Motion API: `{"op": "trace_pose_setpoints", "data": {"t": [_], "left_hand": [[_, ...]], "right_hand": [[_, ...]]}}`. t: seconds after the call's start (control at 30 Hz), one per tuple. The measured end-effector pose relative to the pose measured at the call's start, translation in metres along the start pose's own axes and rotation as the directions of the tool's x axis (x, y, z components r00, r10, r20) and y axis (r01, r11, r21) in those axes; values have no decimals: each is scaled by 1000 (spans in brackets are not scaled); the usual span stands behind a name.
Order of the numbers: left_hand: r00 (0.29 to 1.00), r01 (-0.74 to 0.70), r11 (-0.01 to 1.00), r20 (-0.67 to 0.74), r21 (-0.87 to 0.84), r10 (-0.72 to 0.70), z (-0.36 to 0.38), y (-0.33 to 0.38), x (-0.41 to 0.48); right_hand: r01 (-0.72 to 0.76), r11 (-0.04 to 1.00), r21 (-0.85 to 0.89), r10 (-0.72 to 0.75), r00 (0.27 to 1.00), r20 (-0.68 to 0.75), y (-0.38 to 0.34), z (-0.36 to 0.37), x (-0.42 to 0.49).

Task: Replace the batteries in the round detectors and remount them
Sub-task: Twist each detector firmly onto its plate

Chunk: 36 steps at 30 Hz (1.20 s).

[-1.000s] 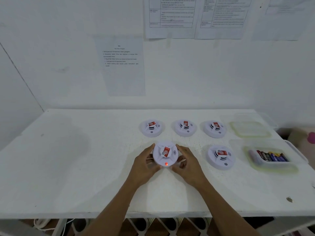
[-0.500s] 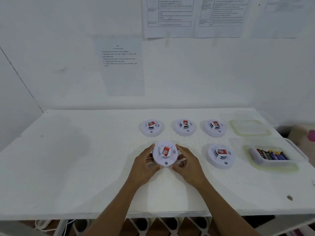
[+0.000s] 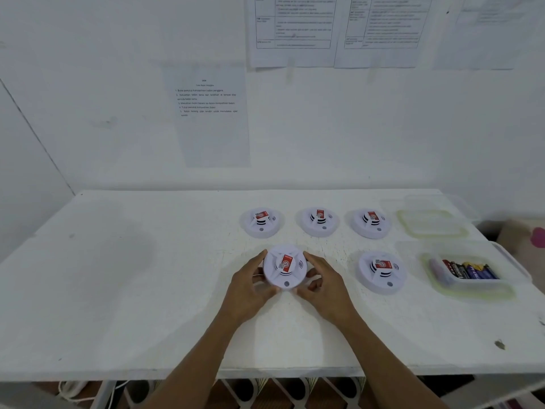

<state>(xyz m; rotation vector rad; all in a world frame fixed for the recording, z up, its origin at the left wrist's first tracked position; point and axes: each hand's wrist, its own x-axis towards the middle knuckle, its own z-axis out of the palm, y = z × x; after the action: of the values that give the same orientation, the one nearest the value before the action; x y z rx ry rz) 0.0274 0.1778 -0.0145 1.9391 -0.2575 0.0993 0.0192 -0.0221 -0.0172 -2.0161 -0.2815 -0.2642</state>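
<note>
Detector [image 3: 285,268] on table [image 3: 118,290], L hand [image 3: 250,286] & R hand [image 3: 326,286] fingers both grasping its rim.

Wall sheets [image 3: 293,28]: tops cut off, print too blurred to read
Batteries [image 3: 467,270]: labels unreadable
Held detector [image 3: 284,268]: side rims hidden

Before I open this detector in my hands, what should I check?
1. Grip: left hand and right hand hold the front-left detector by its rim: ok.
2. Its indicator is dark: ok.
3. Spare batteries lie in the open tub at right: ok.
4. The tub's lid is set aside behind it: ok.
5. State of the battery compartment underneath: cannot tell, hidden.
</note>
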Motion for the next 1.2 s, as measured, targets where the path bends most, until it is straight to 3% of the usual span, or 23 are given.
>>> {"op": "trace_pose_setpoints", "data": {"t": [1.2], "left_hand": [[1000,-6,1000,-6,8,6,0,-6,1]], "right_hand": [[-27,999,-34,27,1000,3,-2,0,0]]}}
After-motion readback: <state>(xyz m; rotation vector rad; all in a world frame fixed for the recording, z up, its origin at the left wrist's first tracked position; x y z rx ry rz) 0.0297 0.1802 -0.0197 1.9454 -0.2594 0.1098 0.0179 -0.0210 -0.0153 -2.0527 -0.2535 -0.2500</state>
